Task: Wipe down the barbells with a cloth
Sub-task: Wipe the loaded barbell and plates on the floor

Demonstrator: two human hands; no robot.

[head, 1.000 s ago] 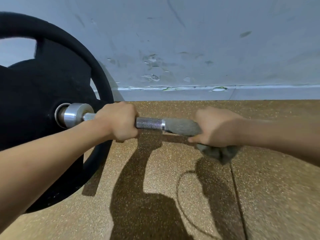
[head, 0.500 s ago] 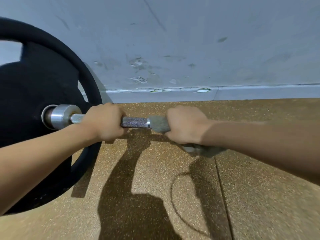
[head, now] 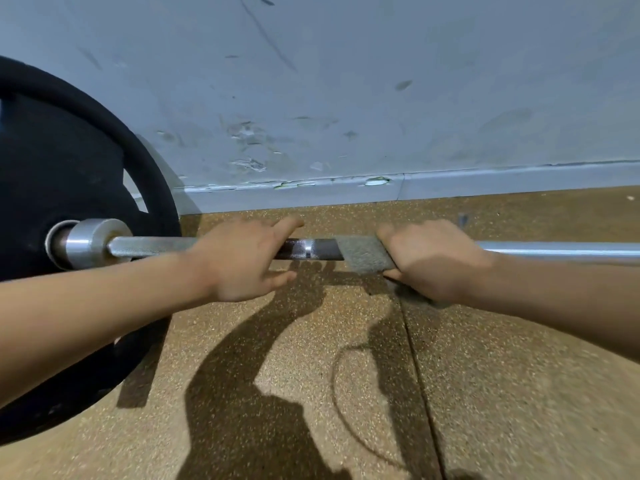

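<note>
At far left, a black weight plate (head: 69, 188) stands on the speckled rubber floor (head: 485, 393), with the barbell (head: 156, 245) running out of its steel collar (head: 93, 242) and across to the right edge, parallel to a scuffed pale wall (head: 346, 81). Over the knurled part lies the left hand (head: 239, 261), its grip loose: fingers stretched past the bar and thumb below, resting on the steel rather than clamped round it. Just right of a bare dark stretch, the grey cloth (head: 360, 252) is wrapped over the bar. Against its right edge, the right hand (head: 429, 258) curls its grip round cloth and bar together, some cloth hanging beneath.
</note>
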